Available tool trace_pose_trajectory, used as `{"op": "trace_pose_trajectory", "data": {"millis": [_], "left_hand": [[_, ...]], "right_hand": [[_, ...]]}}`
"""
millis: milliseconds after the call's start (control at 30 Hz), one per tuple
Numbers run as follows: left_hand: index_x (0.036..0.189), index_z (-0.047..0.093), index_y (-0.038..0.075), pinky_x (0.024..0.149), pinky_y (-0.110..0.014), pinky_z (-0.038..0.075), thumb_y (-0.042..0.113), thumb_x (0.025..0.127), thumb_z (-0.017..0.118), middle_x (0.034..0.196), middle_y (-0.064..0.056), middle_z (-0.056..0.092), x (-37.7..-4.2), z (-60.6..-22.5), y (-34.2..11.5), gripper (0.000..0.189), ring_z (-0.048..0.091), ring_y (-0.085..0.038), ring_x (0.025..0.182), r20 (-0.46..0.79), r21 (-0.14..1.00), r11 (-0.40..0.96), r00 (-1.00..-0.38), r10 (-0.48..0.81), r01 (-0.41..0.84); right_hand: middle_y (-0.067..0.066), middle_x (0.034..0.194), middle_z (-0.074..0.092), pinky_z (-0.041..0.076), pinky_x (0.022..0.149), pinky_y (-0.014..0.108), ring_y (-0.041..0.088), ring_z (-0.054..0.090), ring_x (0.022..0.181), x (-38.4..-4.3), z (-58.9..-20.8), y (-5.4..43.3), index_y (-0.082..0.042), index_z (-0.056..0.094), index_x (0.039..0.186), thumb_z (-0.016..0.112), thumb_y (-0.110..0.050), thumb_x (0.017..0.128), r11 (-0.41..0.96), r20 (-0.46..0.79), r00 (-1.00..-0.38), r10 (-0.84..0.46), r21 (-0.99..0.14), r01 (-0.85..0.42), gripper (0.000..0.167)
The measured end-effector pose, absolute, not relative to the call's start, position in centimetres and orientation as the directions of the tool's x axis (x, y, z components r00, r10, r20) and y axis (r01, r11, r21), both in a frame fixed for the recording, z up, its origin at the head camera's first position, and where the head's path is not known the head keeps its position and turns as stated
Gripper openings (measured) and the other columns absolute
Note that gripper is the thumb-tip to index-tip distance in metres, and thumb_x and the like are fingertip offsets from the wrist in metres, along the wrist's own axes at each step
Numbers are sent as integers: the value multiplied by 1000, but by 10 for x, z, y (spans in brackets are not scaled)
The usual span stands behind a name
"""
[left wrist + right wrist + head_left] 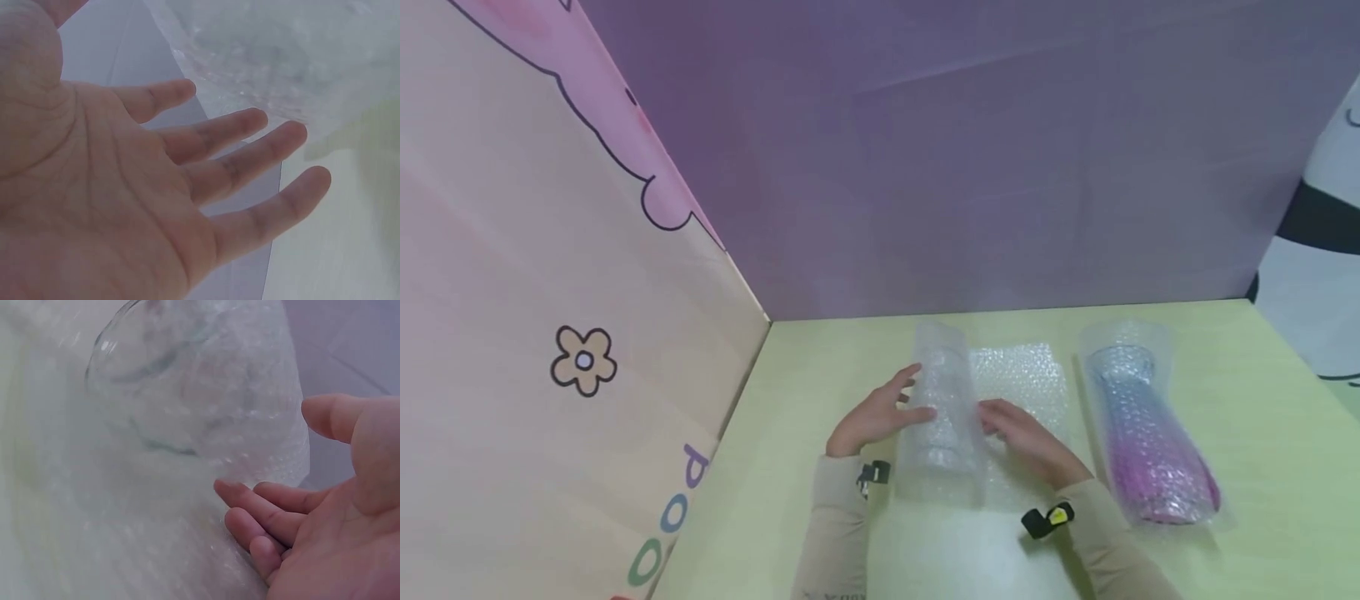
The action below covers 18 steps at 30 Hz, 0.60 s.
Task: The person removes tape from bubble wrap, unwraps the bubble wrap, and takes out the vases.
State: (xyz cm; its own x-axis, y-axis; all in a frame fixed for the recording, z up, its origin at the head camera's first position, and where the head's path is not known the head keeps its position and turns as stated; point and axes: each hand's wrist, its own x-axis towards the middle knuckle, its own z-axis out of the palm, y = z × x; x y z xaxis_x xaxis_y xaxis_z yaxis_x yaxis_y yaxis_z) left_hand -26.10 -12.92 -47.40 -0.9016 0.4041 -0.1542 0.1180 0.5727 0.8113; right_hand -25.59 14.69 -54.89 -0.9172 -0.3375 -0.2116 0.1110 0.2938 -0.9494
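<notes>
- Clear wrapped bundle lies on the bench, lower middle of the head frame, between your two hands; it runs lengthwise away from you. Milky bubble wrap covers it.
- Your right-wrist view shows a curved, glassy rim through the wrap, upper left of that frame.
- Your left hand is at the bundle's left side, fingers extended and spread, thumb overlapping the wrap in the head view. Left-wrist view: palm showing, fingers clamped on nothing; whether the fingertips touch the wrap, you cannot tell.
- Your right hand is at the bundle's right edge, fingers loosely bent, thumb apart from them in the right-wrist view; no grip visible. Fingertips sit right by the wrap; firm contact cannot be told.
- Flat bubble-wrap sheet spreads right of the bundle, partly under your right hand. Whether it joins the bundle's wrap is unclear.
- Blue-to-pink wrapped vessel lies at lower right of the head frame, apart from the bundle, wide pink end nearer you.
- Purple panel across the top; pale panel with an outlined flower at left.
</notes>
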Motion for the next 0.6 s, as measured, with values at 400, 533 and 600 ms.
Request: {"op": "trace_pose_trajectory", "data": {"millis": [400,533,600], "left_hand": [[162,29,24,114,-58,44,52,95,67,167,-7,35,-254,-461,-130,82,46,-39,143,-114,793,587,-907,406,163],[162,30,21,117,-58,41,50,96,67,166,-10,35,-254,-460,-129,81,43,-38,146,-97,777,601,-909,405,185],[162,31,20,121,-56,37,50,96,66,166,-11,34,-254,-459,-128,81,39,-36,149,-86,762,615,-908,409,205]], "right_hand": [[-3,110,59,47,93,23,11,54,104,-257,-547,151,8,46,141,52,-33,107,76,-207,-927,-312,-978,192,53],[-2,116,61,48,96,23,11,56,107,-257,-546,148,6,47,141,54,-31,106,74,-213,-937,-275,-977,201,51],[-1,118,62,48,97,23,11,57,108,-256,-545,147,5,47,141,55,-30,106,68,-215,-942,-259,-977,204,50]]}}
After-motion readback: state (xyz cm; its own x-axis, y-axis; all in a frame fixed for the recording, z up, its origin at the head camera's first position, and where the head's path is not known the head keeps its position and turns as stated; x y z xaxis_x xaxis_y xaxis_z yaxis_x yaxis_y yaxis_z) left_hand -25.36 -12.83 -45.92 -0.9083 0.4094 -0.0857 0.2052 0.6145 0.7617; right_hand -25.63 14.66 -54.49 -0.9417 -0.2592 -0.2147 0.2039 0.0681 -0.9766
